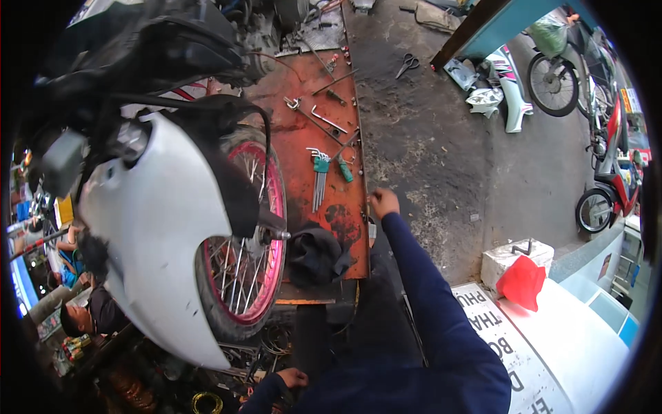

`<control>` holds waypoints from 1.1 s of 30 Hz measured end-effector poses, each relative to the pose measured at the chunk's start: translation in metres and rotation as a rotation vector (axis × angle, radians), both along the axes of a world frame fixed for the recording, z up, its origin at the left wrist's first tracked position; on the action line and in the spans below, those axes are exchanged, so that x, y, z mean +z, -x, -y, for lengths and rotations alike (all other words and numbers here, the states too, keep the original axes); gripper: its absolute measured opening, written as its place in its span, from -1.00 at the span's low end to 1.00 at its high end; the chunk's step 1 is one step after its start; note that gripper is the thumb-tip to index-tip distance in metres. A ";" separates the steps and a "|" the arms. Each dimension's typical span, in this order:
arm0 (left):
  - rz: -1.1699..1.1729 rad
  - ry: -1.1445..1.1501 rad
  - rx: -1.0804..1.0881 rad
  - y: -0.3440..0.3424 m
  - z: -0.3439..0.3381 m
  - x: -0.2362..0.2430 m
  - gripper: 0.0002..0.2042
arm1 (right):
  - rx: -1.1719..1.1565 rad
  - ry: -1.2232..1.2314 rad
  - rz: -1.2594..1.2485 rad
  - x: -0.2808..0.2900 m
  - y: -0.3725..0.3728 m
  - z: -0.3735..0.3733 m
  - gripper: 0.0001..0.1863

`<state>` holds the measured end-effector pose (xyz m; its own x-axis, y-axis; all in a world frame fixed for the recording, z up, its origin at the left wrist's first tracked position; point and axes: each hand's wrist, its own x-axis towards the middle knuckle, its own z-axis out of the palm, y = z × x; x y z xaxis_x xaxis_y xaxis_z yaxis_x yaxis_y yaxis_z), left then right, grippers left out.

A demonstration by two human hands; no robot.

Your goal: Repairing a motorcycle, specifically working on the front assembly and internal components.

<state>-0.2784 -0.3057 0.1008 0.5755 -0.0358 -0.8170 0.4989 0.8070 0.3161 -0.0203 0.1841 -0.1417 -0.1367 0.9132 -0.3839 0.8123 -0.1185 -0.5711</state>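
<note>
My right hand (385, 201) is stretched forward at the right edge of the red work platform (296, 159), fingers curled together; anything inside them is hidden. Low in the view, my left hand (293, 377) stays close to my body beside my dark trouser leg, its fingers bent in, and I cannot see whether it holds anything. Nearest to the right hand lie a green-handled screwdriver (345, 170) and a hex key set (320, 178) in a green holder. A bundled black cloth (317, 257) rests on the platform's near end, next to the motorbike's pink-rimmed wheel (276, 200).
The motorbike's white fender (165, 228) fills the left side. Farther up the platform are an L-shaped wrench (329, 119) and long rods. Scissors (407, 65) lie on the stained floor. To the right are a red cloth (522, 283), a white block (493, 262) and parked motorbikes (610, 159). Another person (96, 314) is at far left.
</note>
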 end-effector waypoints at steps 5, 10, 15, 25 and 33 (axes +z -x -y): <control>0.073 0.165 0.149 -0.040 0.022 -0.034 -0.76 | -0.055 -0.110 -0.043 -0.038 0.046 -0.105 -0.75; 0.071 0.303 0.349 -0.041 0.021 -0.043 -0.79 | 0.025 -0.232 0.046 -0.040 0.072 -0.135 -0.79; -0.020 0.486 0.367 -0.020 0.003 -0.042 -0.82 | 0.036 -0.337 -0.016 -0.047 0.067 -0.131 -0.83; -0.223 -0.519 -0.465 0.028 -0.131 0.093 -0.67 | -0.395 -0.040 -0.422 0.120 0.018 0.113 -0.83; 0.069 -1.431 0.434 0.129 -0.266 0.304 -0.73 | -0.367 -0.025 -0.807 0.325 0.098 0.167 -0.85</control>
